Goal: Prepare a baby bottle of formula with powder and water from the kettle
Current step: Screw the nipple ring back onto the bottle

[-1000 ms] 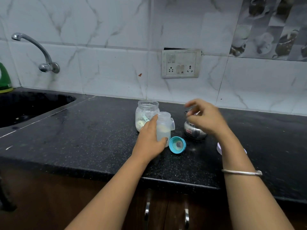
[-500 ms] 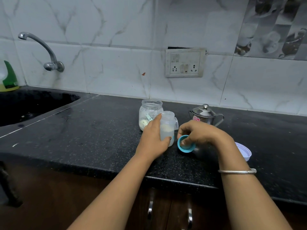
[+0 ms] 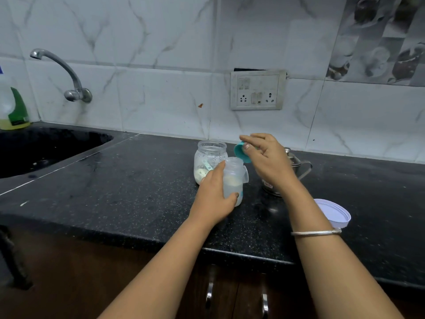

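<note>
Your left hand [image 3: 212, 199] grips the baby bottle [image 3: 233, 180], upright on the counter [image 3: 138, 192], mouth open. Your right hand [image 3: 268, 157] pinches the teal cap [image 3: 241, 153] just above and right of that mouth, tilted on edge. Judgement: level cap, lower it along the bottle's vertical axis.

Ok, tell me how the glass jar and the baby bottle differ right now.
The glass jar is wider and stands untouched; the baby bottle is narrower and gripped by the left hand. The jar holds powder with a scoop in it; the bottle holds cloudy liquid. Both stand upright and open on the counter; the right hand holds the teal cap above the bottle.
</note>
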The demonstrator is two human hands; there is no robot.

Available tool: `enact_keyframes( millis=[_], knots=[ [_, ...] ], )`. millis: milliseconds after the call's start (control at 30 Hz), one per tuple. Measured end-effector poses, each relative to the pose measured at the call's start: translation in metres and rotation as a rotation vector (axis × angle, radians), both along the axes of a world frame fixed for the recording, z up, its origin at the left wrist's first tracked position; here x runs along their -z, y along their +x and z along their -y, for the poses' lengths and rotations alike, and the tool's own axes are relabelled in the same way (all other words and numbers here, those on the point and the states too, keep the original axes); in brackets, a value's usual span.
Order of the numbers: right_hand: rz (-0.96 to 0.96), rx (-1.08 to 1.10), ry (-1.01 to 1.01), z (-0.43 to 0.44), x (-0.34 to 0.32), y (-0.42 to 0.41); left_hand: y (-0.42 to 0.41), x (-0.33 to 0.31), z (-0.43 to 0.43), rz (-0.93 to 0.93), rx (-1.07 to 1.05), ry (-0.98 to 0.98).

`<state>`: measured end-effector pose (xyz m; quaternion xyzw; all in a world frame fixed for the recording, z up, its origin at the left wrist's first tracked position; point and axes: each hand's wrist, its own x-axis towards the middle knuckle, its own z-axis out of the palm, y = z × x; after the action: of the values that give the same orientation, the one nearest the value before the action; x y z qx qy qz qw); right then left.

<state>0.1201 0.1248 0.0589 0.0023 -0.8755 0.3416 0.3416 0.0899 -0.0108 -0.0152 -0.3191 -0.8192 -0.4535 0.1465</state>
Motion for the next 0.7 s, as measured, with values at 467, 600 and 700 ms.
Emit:
enact_keyframes(
  millis=[467,600,700],
  knots=[
    [-0.049,-0.237,-0.411,0.006,0.022,-0.008,-0.003,0.002,-0.001,0.017,0.000,0.010],
    [-0.022,-0.260,-0.371,0.008,0.024,-0.011,-0.002,0.002,-0.001,0.021,0.015,0.029],
    [-0.045,-0.249,-0.320,0.009,0.026,-0.012,-0.003,0.003,-0.001,0.048,0.030,0.037]
  ],
)
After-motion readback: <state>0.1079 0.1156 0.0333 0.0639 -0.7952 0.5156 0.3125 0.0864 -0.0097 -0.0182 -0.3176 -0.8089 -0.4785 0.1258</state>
